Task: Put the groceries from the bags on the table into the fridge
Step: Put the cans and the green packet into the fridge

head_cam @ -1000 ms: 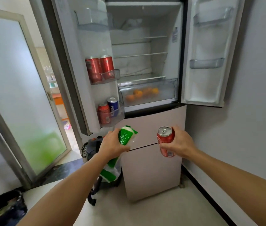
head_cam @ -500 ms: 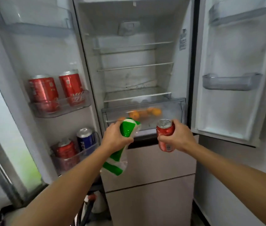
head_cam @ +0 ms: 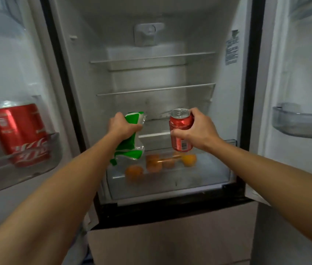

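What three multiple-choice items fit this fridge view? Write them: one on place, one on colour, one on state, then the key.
1. The oranges lie:
A. in the bottom drawer
B. on the top shelf
C. in the right door bin

2. The can in the right hand is:
A. blue
B. red
C. green

3. The left hand:
A. hangs open
B. presses a door
C. grips a bag

Key:
1 A, they show through the drawer's clear front.
2 B, its body is red under a silver top.
3 C, the hand is curled round the green-and-white bag.
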The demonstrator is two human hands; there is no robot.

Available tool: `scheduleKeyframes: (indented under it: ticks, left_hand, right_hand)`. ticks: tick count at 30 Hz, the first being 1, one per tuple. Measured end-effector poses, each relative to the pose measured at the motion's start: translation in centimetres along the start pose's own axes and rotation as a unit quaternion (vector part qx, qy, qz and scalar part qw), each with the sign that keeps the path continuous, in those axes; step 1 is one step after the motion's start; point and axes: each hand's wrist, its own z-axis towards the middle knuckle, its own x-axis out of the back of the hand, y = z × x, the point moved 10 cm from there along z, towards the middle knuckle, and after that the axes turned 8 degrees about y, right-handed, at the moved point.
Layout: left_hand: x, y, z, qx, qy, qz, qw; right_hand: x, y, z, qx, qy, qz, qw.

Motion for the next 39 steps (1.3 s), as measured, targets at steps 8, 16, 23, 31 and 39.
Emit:
scheduleKeyframes:
  ticks: [8, 16, 23, 31, 39]
  left_hand:
    - [-9.3, -1.6, 11.1, 0.028, -0.068, 0.058, 0.996]
    - [-14.9, -4.1, 18.7, 0.003, -0.127, 0.209, 0.970]
    - [-18.2, -6.4, 21.1, 0.023, -0.176, 0.257, 0.950]
    - [-16.4, -4.1, 20.4, -0.026, -0.111, 0.277, 0.954]
    - [-10.1, 6.4, 11.2, -0.142, 0.018, 0.165, 0.976]
  right_hand:
    - [-4.3, 3.7, 10.2, -0.010, 0.029, -0.013, 0.999]
    - [-9.5, 8.5, 15.4, -0.024, -0.006, -0.061, 0.998]
    - [-11.6, 10.8, 17.3, -0.035, -0.030, -0.055, 0.997]
    - [-9.2, 10.4, 15.9, -0.048, 0.007, -0.041, 0.998]
    - [0.0, 5.7, 10.4, -0.049, 0.071, -0.006, 0.996]
